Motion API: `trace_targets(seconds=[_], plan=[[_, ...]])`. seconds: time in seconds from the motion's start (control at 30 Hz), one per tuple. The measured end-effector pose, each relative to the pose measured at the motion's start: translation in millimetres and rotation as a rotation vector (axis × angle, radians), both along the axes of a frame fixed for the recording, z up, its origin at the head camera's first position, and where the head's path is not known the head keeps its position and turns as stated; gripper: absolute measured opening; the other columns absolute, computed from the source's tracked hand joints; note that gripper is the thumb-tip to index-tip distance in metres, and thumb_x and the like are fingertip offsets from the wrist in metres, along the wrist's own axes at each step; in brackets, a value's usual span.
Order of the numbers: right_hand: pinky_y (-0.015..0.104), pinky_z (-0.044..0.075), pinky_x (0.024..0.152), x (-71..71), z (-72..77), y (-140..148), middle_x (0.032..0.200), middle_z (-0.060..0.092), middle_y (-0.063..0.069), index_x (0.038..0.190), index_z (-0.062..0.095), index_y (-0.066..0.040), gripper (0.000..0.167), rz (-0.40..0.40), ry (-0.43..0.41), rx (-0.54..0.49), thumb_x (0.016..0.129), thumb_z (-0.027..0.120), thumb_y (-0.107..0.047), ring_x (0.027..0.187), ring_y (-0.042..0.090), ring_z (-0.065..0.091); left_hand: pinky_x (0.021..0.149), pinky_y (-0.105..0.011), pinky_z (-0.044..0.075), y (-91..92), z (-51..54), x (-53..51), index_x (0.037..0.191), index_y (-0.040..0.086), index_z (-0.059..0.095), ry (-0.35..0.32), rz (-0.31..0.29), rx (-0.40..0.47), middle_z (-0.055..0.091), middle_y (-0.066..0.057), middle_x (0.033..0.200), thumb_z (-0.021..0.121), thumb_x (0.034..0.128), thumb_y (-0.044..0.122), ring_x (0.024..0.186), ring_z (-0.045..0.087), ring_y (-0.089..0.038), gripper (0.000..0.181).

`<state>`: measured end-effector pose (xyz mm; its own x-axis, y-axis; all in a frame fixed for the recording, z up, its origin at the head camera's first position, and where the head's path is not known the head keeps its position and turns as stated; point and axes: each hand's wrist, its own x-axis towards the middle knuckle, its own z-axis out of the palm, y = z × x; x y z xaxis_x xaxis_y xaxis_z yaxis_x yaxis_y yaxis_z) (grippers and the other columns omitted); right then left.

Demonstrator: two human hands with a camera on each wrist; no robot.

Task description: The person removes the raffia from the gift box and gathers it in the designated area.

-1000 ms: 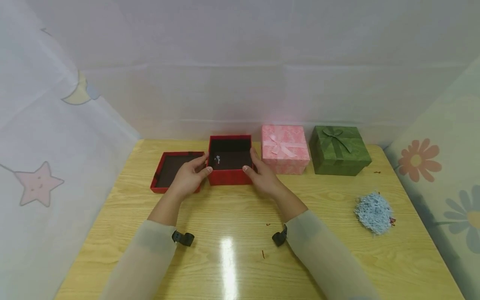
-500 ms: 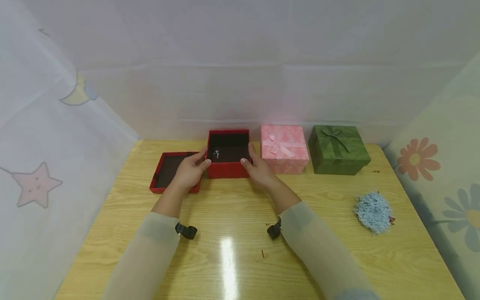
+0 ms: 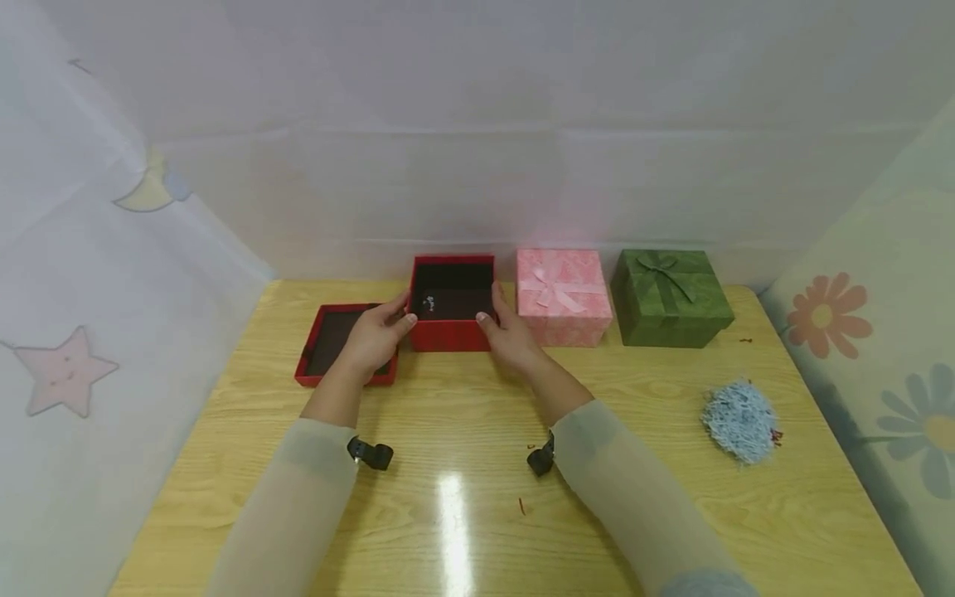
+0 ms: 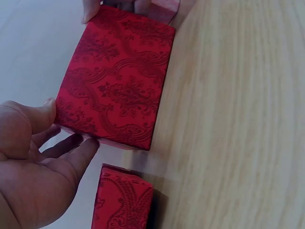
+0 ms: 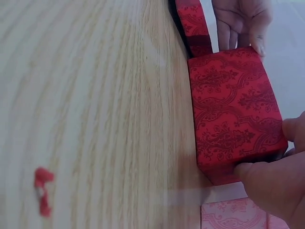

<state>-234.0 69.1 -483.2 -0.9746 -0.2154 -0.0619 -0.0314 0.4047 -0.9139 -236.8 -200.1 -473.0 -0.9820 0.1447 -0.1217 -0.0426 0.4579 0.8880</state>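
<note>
An open red gift box [image 3: 451,336] with a dark interior stands near the table's back edge. Its front wall bears a damask pattern in the left wrist view. A few pale shreds [image 3: 429,303] lie on its floor. My left hand [image 3: 373,340] holds the box's left side, thumb at the front corner. On the opposite side my right hand [image 3: 513,338] grips it likewise, its fingers reaching along the side wall. The red lid [image 3: 333,338] lies upturned to the left, partly covered by my left hand.
Just right of the red box sits a pink gift box [image 3: 563,297] with a bow, then a green one [image 3: 675,300]. A heap of light blue shredded paper [image 3: 740,421] lies at the right. Small red scraps [image 3: 521,506] dot the table. White cloth hangs behind.
Both hands have shifted the red box back toward the cloth and slightly left. The lid, the other boxes and the paper heap stay where they were.
</note>
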Motion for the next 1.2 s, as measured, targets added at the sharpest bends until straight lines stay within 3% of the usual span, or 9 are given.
trace_targets(seconds=[0.33, 0.57, 0.73, 0.9, 1.03, 1.2], plan=[[0.039, 0.029, 0.124, 15.7, 2.6, 3, 0.166, 0.034, 0.006, 0.168, 0.016, -0.021, 0.073, -0.004, 0.023, -0.102, 0.108, 0.056, -0.027, 0.148, 0.022, 0.04, 0.118, -0.045, 0.041, -2.6, 9.6, 11.0, 0.165, 0.026, 0.032, 0.019, 0.009, 0.074, 0.036, -0.002, 0.166, 0.064, 0.1033, 0.043, 0.151, 0.036, -0.021, 0.071], [0.038, 0.035, 0.121, 31.7, 14.8, 14, 0.169, 0.028, 0.01, 0.168, 0.017, -0.019, 0.075, 0.026, 0.021, -0.183, 0.107, 0.059, -0.026, 0.151, 0.023, 0.035, 0.117, -0.04, 0.041, 4.5, 15.9, 18.2, 0.162, 0.021, 0.038, 0.079, 0.035, 0.14, 0.039, 0.002, 0.164, 0.067, 0.1025, 0.038, 0.15, 0.037, -0.019, 0.069], [0.039, 0.036, 0.12, 42.4, 19.1, 32, 0.17, 0.028, 0.007, 0.168, 0.019, -0.017, 0.076, 0.0, -0.012, -0.209, 0.106, 0.062, -0.028, 0.151, 0.019, 0.035, 0.117, -0.034, 0.04, 21.4, 20.7, 27.5, 0.156, 0.025, 0.05, 0.138, 0.048, 0.186, 0.045, 0.003, 0.16, 0.07, 0.1013, 0.034, 0.148, 0.041, -0.019, 0.059], [0.039, 0.042, 0.116, 50.2, 21.9, 50, 0.168, 0.032, 0.008, 0.166, 0.023, -0.008, 0.074, -0.027, 0.023, -0.264, 0.105, 0.063, -0.02, 0.146, 0.023, 0.045, 0.119, -0.037, 0.037, 42.7, 27.0, 38.7, 0.15, 0.027, 0.057, 0.223, 0.054, 0.208, 0.045, -0.002, 0.16, 0.07, 0.1017, 0.027, 0.148, 0.041, -0.02, 0.05], [0.038, 0.044, 0.114, 56.2, 23.5, 64, 0.166, 0.036, 0.01, 0.164, 0.027, -0.004, 0.071, -0.063, 0.059, -0.257, 0.104, 0.063, -0.017, 0.142, 0.026, 0.05, 0.12, -0.04, 0.037, 60.9, 28.7, 46.3, 0.149, 0.019, 0.059, 0.261, 0.001, 0.268, 0.049, -0.004, 0.156, 0.07, 0.1018, 0.018, 0.147, 0.042, -0.02, 0.048], [0.04, 0.047, 0.112, 57.4, 24.1, 81, 0.165, 0.037, 0.009, 0.164, 0.028, -0.004, 0.071, -0.112, 0.087, -0.252, 0.104, 0.063, -0.016, 0.143, 0.028, 0.049, 0.12, -0.042, 0.038, 86.6, 25.2, 48.6, 0.149, 0.006, 0.056, 0.279, -0.064, 0.34, 0.052, -0.009, 0.154, 0.07, 0.1004, 0.009, 0.146, 0.045, -0.023, 0.051]])
